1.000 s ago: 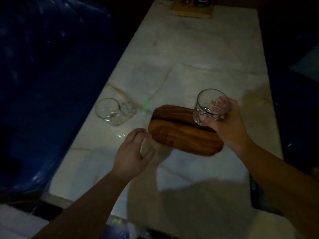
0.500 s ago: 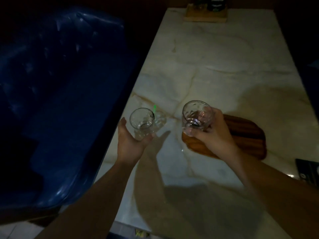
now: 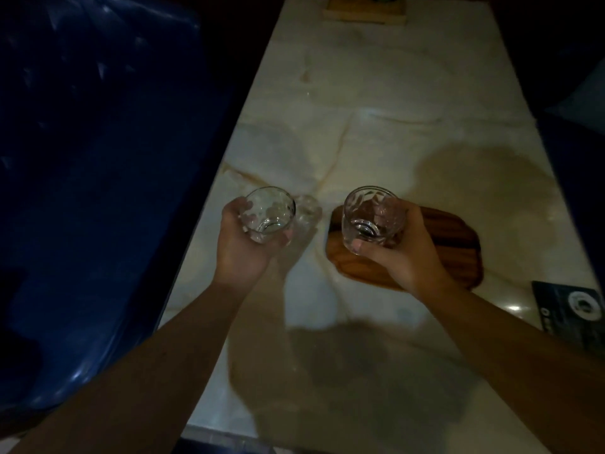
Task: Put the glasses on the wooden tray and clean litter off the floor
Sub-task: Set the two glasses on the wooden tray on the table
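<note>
Now that the second glass (image 3: 268, 213) has come up off the marble surface (image 3: 376, 119) into my left hand (image 3: 244, 245), I am holding both glasses at once, where a second ago that one was lying apart on its side and my left hand was empty. My left fingers (image 3: 240, 208) are wrapped round its wall, and it sits tilted over the left edge of the surface, beside the wooden tray (image 3: 458, 247) but not over it. The first glass (image 3: 371, 216) is clamped in my right hand (image 3: 397, 253), hanging above the tray's near-left end, not yet set down. So I judge the gathering done and the placing next: lower both onto the tray, then turn to the floor litter. Farther out, a dark card (image 3: 569, 309) lies at the right edge, a small wooden stand (image 3: 363, 14) at the far end, and a blue seat (image 3: 98, 158) runs along my left.
</note>
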